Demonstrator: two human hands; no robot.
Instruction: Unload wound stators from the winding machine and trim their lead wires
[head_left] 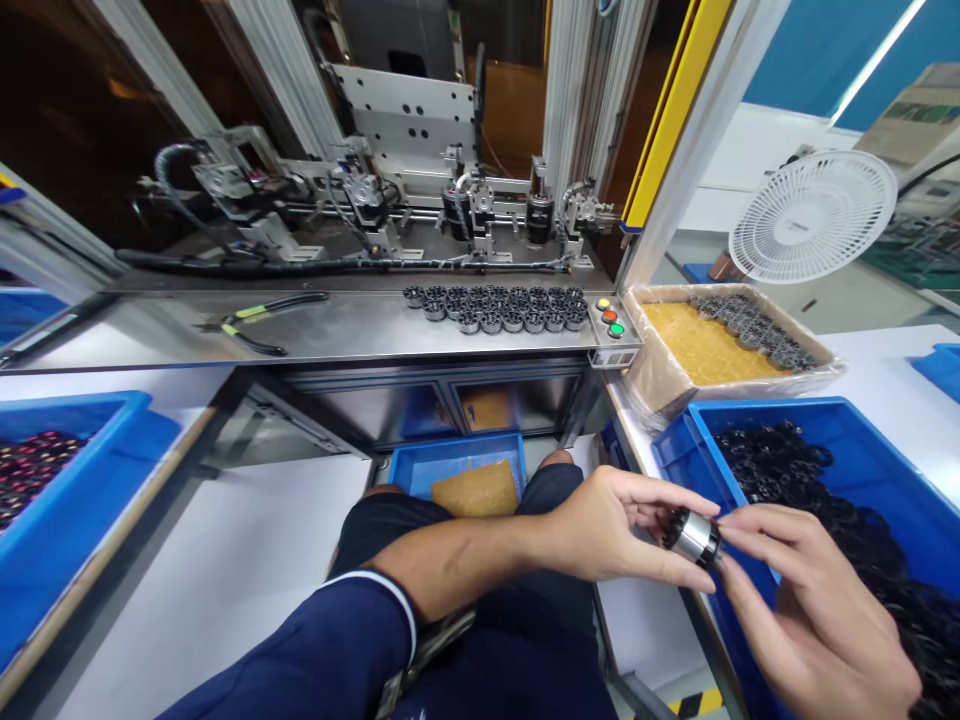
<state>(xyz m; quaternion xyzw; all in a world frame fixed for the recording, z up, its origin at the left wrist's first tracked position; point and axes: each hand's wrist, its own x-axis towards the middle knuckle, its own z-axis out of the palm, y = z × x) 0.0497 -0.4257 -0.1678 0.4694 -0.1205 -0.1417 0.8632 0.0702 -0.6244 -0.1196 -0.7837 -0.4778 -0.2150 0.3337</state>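
My left hand (630, 530) grips a small cylindrical part (693, 536) with a silver metal band and black ends, thumb below and fingers above. From the other side my right hand (810, 590) pinches the black end of the same part between thumb and fingers; whether a separate piece is in that pinch I cannot make out. Both hands are held over the near left edge of a blue bin (847, 430), which holds a heap of black ring-shaped parts (832, 490).
Black round parts (510, 305) stand in rows on the metal ledge, beside a button box (615, 325). Green-handled pliers (262, 315) lie leftward. A lined carton (660, 385) holds more parts. A white fan (814, 215) stands right, another blue bin (112, 410) left.
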